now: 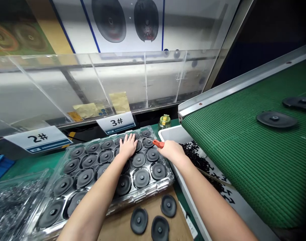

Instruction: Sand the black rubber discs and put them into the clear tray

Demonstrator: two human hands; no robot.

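My left hand (128,145) lies flat with fingers spread on the far rows of a clear plastic tray (168,182) that holds several black oval speaker parts (141,177) in its pockets. My right hand (172,150) is closed around a small red-handled tool (158,143), whose tip points left over the tray's far right corner. Three loose black oval parts (139,220) lie on a brown cardboard sheet (118,227) in front of the tray.
A white bin (171,133) with small black pieces (197,157) stands right of the tray. A green conveyor belt (243,160) carries black parts (276,119). A small glass bottle (164,121), labels 2# (37,137) and 3# (116,122), and a clear guard stand behind.
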